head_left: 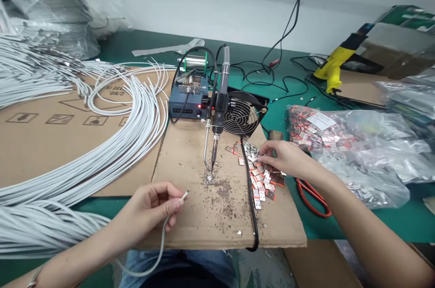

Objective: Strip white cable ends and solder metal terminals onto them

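Observation:
My left hand (158, 206) pinches a white cable (163, 238) between thumb and fingers near its stripped end, which points up and right. The cable's length droops below the hand. Over a pile of small red and silver metal pieces (260, 179), my right hand (278, 154) has its fingertips drawn together; whether a piece is between them I cannot make out. Between the hands, a soldering iron (220, 98) stands tip down in a stand, above solder scraps (208, 178) on the cardboard (183, 156).
A blue soldering station (186, 109) with a solder spool (196, 62) stands behind, beside a black fan (243, 116). White cable bundles (136, 134) lie left. To the right are bagged pieces (316, 129), red-handled scissors (314, 199) and a yellow heat gun (335, 68). A black cord (250, 197) crosses the cardboard.

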Demonstrator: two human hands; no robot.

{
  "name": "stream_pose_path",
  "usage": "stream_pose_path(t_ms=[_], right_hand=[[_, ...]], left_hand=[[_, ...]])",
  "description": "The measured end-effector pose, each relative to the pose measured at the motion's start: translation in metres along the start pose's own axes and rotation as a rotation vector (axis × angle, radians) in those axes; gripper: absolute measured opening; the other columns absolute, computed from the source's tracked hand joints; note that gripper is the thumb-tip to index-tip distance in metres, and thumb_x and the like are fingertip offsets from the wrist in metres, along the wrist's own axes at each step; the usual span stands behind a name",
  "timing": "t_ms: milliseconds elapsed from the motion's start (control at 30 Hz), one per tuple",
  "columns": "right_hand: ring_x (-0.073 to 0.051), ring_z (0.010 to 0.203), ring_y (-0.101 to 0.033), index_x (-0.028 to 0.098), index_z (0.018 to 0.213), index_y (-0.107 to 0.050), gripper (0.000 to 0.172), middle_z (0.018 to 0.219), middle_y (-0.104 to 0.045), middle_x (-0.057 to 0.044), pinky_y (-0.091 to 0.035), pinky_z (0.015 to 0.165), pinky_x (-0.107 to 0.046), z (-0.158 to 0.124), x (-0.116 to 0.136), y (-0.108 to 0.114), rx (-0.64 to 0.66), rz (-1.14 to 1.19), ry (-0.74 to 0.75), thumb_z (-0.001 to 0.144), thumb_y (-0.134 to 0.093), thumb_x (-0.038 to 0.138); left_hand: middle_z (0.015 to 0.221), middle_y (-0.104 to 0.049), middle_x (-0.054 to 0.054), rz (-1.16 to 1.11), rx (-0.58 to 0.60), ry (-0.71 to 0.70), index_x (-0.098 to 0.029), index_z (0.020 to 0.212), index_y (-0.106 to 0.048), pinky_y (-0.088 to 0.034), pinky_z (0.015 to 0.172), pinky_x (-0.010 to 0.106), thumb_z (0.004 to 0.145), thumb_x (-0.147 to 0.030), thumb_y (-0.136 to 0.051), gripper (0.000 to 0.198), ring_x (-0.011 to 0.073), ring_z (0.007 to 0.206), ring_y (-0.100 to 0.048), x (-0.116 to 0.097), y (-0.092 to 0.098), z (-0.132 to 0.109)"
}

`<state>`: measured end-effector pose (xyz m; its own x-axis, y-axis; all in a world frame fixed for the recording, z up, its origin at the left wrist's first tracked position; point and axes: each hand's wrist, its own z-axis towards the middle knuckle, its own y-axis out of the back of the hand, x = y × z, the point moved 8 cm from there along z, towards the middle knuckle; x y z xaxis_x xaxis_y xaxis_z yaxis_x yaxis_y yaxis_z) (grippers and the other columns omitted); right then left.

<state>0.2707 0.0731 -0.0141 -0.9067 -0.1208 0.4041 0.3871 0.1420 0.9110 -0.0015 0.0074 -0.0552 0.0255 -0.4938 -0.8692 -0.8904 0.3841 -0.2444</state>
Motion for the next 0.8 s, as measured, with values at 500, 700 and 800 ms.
stream_pose_path(t_ms=[500, 700, 800], right_hand=[[-0.026, 0.072, -0.065, 0.020, 0.075, -0.069, 0.018, 0.081, -0.071, -0.009, -0.048, 0.064, -0.038, -0.015, 0.011, 0.005, -0.169, 0.093, 0.072, 0.079, -0.053, 0.028], [-0.017, 0.063, -0.064, 0.022, 0.074, -0.065, 0.012, 0.069, -0.066, -0.004, -0.053, 0.054, -0.027, -0.033, 0.047, -0.012, -0.060, 0.658, 0.077, 0.078, -0.064, 0.034], [-0.014, 0.052, -0.064, 0.020, 0.071, -0.065, 0.014, 0.060, -0.067, -0.003, -0.055, 0.049, -0.022, -0.034, 0.064, -0.042, 0.130, 0.930, -0.058, 0.076, -0.068, 0.033]], left_hand=[[0.041, -0.053, -0.006, 0.266, 0.027, 0.109, -0.012, 0.074, -0.064, -0.038, 0.036, 0.015, 0.075, -0.025, -0.063, 0.012, 0.0067, 0.035, -0.047, -0.021, -0.006, 0.022], [0.042, -0.053, -0.005, 0.346, 0.081, 0.123, -0.011, 0.073, -0.066, -0.036, 0.034, 0.014, 0.078, -0.023, -0.061, 0.014, 0.0054, 0.033, -0.044, -0.027, -0.012, 0.034], [0.043, -0.051, -0.005, 0.350, 0.071, 0.089, -0.011, 0.072, -0.067, -0.033, 0.033, 0.014, 0.076, -0.022, -0.063, 0.012, 0.0049, 0.034, -0.042, -0.031, -0.015, 0.039]])
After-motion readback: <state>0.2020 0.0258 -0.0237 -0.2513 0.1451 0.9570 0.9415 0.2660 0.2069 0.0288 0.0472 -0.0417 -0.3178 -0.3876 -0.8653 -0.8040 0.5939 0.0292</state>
